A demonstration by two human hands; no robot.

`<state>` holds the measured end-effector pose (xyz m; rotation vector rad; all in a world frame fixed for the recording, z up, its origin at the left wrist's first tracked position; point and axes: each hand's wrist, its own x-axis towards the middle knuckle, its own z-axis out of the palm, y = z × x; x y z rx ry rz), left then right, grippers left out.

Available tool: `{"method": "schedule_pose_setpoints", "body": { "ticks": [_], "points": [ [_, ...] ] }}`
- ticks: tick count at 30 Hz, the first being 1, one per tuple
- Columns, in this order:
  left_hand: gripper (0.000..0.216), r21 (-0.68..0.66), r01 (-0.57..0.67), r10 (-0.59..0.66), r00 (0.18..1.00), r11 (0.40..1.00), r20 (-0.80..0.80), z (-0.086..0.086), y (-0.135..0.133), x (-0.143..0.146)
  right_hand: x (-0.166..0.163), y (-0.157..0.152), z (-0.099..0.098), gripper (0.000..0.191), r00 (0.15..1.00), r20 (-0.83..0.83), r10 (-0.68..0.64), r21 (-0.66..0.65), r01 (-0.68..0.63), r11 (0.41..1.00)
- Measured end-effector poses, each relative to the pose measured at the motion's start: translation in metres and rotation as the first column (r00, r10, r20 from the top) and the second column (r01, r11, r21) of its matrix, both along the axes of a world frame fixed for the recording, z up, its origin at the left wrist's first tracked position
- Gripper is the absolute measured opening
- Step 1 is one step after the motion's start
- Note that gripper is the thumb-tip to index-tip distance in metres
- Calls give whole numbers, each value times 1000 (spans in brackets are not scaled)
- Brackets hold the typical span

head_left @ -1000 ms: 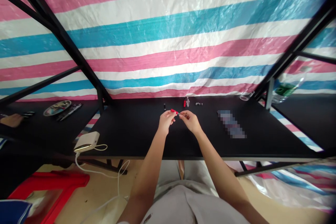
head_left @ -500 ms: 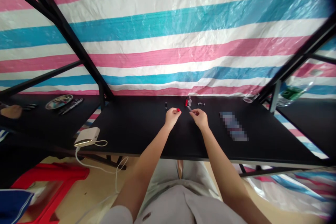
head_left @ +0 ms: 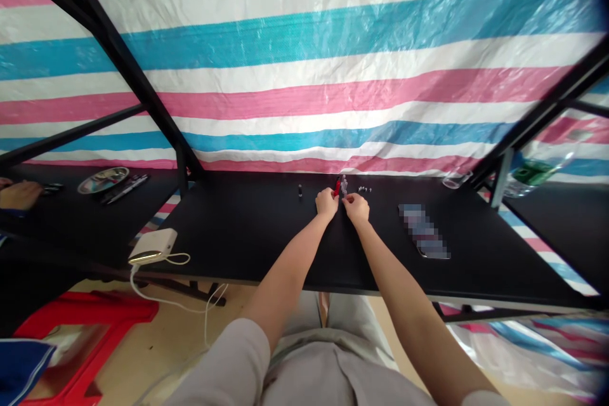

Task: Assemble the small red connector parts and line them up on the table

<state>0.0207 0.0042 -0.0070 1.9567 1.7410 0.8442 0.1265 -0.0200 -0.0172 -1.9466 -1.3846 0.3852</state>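
Note:
My left hand (head_left: 327, 203) reaches to the back middle of the black table. Its fingers are closed at a group of small red pieces (head_left: 337, 186), with a red piece at the fingertips. Just to the right, my right hand (head_left: 356, 207) pinches the near end of a small clear greyish tube beside a row of similar clear tubes (head_left: 344, 184). The hands are close together but apart. To the right lie several tiny silvery pieces (head_left: 365, 189). One small black piece (head_left: 300, 191) stands left of my left hand. Fine detail is too small to tell.
A phone (head_left: 423, 231) with a blurred screen lies on the table (head_left: 247, 228) at right. A white device (head_left: 153, 246) with a cable sits at the left edge. A clear cup (head_left: 457, 178) and a bottle (head_left: 530, 174) stand right. Another person's hand (head_left: 21, 195) is far left.
My left hand has moved right and slightly forward, bringing its red piece to the red group. My right hand has shifted slightly left, with its tube now at the clear row.

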Motion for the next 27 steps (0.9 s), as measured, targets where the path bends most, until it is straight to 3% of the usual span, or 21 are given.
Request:
{"method": "schedule_pose_setpoints", "body": {
  "ticks": [6,21,27],
  "points": [
    [14,43,17,-8,980,999,-199,-2,0,5,-1,5,-7,18,978,208,-1,20,-4,1000],
    [19,51,-35,49,955,998,-291,0,6,13,-3,13,-9,20,972,225,-61,23,57,998],
    [27,60,83,-54,923,995,-380,9,-2,4,0,8,-4,17,967,248,-47,6,47,999]
  ]
}}
